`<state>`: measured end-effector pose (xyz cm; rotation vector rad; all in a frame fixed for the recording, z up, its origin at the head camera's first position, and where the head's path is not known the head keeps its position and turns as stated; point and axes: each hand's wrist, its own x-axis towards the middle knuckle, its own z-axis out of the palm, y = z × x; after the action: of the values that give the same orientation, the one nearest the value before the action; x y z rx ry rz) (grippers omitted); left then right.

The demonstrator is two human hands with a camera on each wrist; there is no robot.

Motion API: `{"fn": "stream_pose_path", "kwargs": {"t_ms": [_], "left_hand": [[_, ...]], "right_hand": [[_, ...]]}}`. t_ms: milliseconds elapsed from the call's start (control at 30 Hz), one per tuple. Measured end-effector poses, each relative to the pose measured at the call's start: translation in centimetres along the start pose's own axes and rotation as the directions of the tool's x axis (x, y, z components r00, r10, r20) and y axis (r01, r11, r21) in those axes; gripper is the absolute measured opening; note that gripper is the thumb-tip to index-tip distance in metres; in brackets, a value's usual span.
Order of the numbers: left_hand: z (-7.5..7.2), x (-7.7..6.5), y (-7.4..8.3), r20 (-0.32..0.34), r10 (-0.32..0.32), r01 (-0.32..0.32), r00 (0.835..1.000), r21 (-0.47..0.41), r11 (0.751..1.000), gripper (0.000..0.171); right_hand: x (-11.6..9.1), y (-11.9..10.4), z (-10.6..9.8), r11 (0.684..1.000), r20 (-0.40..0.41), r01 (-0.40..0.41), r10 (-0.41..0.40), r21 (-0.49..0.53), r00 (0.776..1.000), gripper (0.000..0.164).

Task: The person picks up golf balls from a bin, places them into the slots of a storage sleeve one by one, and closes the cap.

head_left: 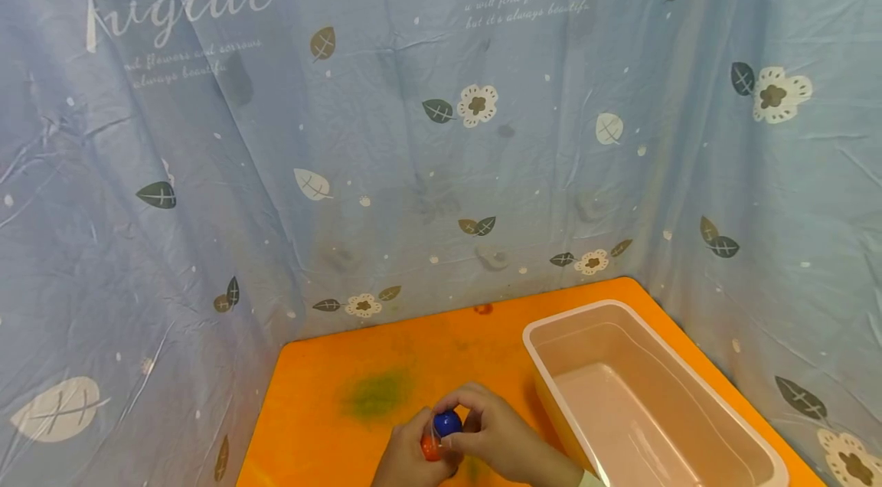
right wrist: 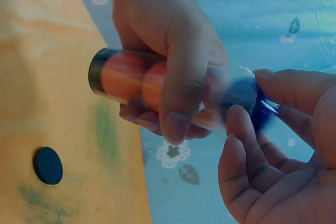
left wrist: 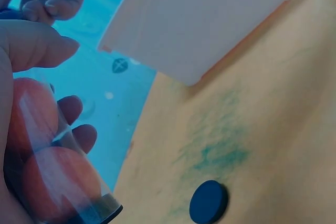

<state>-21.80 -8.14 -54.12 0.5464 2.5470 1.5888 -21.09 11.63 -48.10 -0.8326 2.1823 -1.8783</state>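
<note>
A clear plastic tube (right wrist: 134, 80) lies in the grip of my left hand (head_left: 412, 454), its thumb wrapped over the side. Orange balls (left wrist: 60, 182) sit in a row inside it, and a black cap (right wrist: 97, 72) closes the far end. At the other end, my right hand (head_left: 503, 435) pinches a blue ball (head_left: 448, 423) between thumb and fingers at the tube's mouth. Part of the ball seems to be within the tube; blur hides exactly how far. A loose black disc-shaped cap (left wrist: 208, 202) rests on the table below the hands.
An orange table (head_left: 317, 372) with green smudges lies beneath. To the right stands a pale, deep rectangular bin (head_left: 561, 387) with nothing visible inside. Blue printed curtains (head_left: 441, 165) hang around the table's back and sides.
</note>
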Motion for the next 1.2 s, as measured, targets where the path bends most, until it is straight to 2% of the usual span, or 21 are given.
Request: {"fn": "stream_pose_path", "kwargs": {"t_ms": [133,233,367,500,567,633,767,933,1067,1133,1200], "left_hand": [[0.0,0.0,0.0,0.003,-0.020,0.020,1.000,-0.006,1.000,0.025],[0.0,0.0,0.0,0.001,-0.022,0.022,1.000,-0.012,1.000,0.027],[-0.3,-0.2,-0.4,-0.016,-0.040,0.040,0.999,-0.036,0.999,0.029],[-0.9,-0.6,-1.5,-0.053,-0.013,0.011,0.998,-0.028,1.000,0.033],[-1.3,-0.9,-2.2,-0.076,-0.027,0.026,0.997,-0.013,1.000,0.036],[-1.9,-1.4,-2.8,-0.095,-0.030,0.031,0.995,0.013,0.999,0.039],[-3.1,-2.4,-3.7,-0.118,-0.117,0.122,0.986,0.037,0.992,0.043],[-4.4,-3.4,-4.3,-0.131,-0.186,0.191,0.974,0.029,0.981,0.048],[-4.7,-3.8,-4.3,-0.137,-0.213,0.217,0.968,0.021,0.976,0.048],[-4.7,-4.0,-4.1,-0.130,-0.231,0.234,0.964,0.005,0.972,0.047],[-4.5,-4.3,-3.7,-0.123,-0.282,0.283,0.951,-0.015,0.959,0.048]], "right_hand": [[-0.1,-0.1,0.0,1.000,0.018,0.003,-0.003,-0.004,1.000,0.027],[0.0,0.0,-0.1,1.000,-0.011,-0.028,0.028,0.013,1.000,0.025],[0.1,0.7,-0.4,0.994,-0.074,-0.083,0.089,0.073,0.993,0.023],[0.1,1.9,-0.8,0.976,-0.097,-0.147,0.164,0.163,0.982,0.025],[0.1,2.4,-0.9,0.964,-0.107,-0.182,0.205,0.192,0.973,0.027],[0.1,2.9,-0.9,0.964,-0.126,-0.200,0.224,0.177,0.967,0.026],[0.2,4.1,-0.6,0.962,-0.165,-0.237,0.258,0.137,0.952,0.024],[0.2,6.4,0.2,0.970,-0.178,-0.237,0.241,0.044,0.954,0.023],[0.4,9.1,0.8,0.965,-0.181,-0.256,0.243,-0.050,0.953,0.027],[0.6,10.4,1.2,0.954,-0.181,-0.294,0.280,-0.057,0.943,0.031],[0.7,11.5,1.6,0.943,-0.178,-0.329,0.317,-0.047,0.932,0.036]]}}
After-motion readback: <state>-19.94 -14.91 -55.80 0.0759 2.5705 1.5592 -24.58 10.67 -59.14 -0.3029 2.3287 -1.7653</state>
